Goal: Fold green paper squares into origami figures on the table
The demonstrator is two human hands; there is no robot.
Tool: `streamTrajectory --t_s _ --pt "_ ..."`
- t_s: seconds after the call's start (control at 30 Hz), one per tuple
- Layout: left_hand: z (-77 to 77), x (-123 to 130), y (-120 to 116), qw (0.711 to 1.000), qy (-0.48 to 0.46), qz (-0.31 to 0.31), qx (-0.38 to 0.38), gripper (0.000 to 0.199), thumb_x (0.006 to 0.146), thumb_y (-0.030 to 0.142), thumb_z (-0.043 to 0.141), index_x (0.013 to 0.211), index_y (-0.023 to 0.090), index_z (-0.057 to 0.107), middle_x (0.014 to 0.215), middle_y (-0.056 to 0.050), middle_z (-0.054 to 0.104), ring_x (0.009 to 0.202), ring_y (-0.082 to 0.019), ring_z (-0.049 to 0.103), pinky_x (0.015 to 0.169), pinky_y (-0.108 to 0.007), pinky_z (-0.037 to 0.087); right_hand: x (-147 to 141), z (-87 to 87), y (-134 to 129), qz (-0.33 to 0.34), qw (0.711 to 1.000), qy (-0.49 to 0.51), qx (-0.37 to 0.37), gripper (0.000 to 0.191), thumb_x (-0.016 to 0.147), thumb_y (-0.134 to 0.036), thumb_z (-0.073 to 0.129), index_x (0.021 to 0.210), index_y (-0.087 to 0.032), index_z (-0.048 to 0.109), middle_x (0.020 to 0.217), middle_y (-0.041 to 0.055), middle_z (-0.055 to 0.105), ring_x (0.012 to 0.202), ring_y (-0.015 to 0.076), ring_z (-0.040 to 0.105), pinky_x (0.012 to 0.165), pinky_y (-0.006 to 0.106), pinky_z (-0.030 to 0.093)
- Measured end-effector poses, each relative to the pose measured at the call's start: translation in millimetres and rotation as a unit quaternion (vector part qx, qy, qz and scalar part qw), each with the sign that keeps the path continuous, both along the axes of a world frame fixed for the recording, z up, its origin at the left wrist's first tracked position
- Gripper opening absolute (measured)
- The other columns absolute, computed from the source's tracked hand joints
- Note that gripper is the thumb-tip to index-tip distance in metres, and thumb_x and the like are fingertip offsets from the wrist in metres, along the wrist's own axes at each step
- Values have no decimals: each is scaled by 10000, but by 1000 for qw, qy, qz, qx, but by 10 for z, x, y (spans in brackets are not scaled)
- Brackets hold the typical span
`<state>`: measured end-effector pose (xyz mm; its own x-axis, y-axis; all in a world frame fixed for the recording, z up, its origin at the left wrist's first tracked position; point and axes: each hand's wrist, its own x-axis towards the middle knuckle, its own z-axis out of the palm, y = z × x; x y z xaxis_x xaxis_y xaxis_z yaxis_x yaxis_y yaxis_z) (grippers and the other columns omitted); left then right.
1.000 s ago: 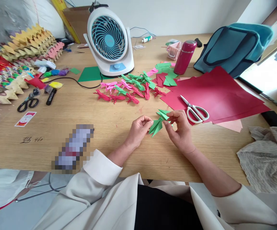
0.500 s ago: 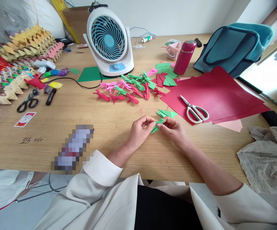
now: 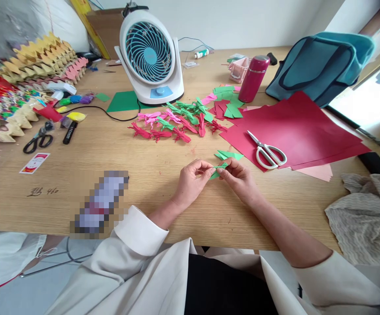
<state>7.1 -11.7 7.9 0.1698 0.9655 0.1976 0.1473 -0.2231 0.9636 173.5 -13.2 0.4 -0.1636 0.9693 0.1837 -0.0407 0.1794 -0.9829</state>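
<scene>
The person's left hand (image 3: 194,181) and right hand (image 3: 241,180) are close together above the light brown wooden table (image 3: 163,194), near its front edge. Both hands are nearly closed: each one pinches with the thumb and the fingertips, and the other fingers are curled inward. Between these fingertips they hold one small piece of folded green paper (image 3: 221,166), a narrow part of which shows between the thumbs. The fingers cover most of it, so I cannot tell its whole shape.

Just behind the hands, a second piece of folded green paper with pointed ends (image 3: 228,155) lies on the table. To the right of it, the metal scissors with white handles (image 3: 270,155) rest partly on large sheets of dark red paper (image 3: 300,127), with their tip pointing away from the person. Farther back, many small folded paper figures in red, green and pink (image 3: 181,134) lie in a loose group. Behind this group stands a white round fan with blue blades (image 3: 149,57). A shiny dark pink flask (image 3: 255,81) stands upright near the teal fabric bag (image 3: 318,70). At the right front, a crumpled grey-beige cloth (image 3: 360,214) hangs partly over the table edge.
</scene>
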Motion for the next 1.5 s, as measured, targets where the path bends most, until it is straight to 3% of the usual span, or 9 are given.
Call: streamTrajectory --t_s 0.27,0.4,0.57,0.9,1.3,1.4,1.5 --pt "53 -24 -23 978 145 11 148 165 902 193 561 737 189 572 744 -4 594 756 -141 568 757 -256 442 -32 4 -28 6 1000 6 -3 379 795 -565 728 842 -220 580 745 -16 566 654 130 541 622 287 501" --pt "40 -29 -16 971 171 5 164 130 901 171 551 774 198 563 776 -8 604 771 -146 578 753 -258 437 -29 -4 -35 -5 999 -34 18 342 857 -549 666 836 -220 577 709 -20 531 615 124 491 571 272 455" --pt "17 -28 -25 964 193 9 185 130 932 192 527 805 206 549 793 -12 604 785 -150 581 752 -262 431 -18 -5 -27 1 999 -24 25 317 873 -530 654 855 -227 564 759 -10 569 698 144 547 648 291 484" --pt "11 -32 -18 909 301 5 289 161 916 136 479 774 211 482 771 -32 563 782 -189 520 734 -313 397 -9 -1 -49 -21 989 -102 104 226 916 -434 633 858 -216 612 841 17 587 796 161 547 722 308 452" --pt "40 -67 14 924 272 -13 268 164 878 103 484 759 214 472 771 -27 561 790 -188 515 756 -317 402 58 34 5 -60 998 5 33 306 852 -509 686 844 -222 580 775 -7 527 720 146 491 681 297 457" --pt "48 -54 10 951 218 -24 218 175 880 118 493 733 209 465 733 -6 537 748 -162 516 728 -289 400 71 40 11 -66 997 5 32 309 842 -506 700 834 -219 587 778 -5 529 720 144 496 674 295 460" --pt "40 -34 9 982 146 -43 115 182 890 180 524 716 201 474 684 20 510 662 -128 495 651 -252 384 74 44 15 -63 998 19 22 296 834 -479 718 822 -214 588 770 -11 523 701 132 491 658 282 458"
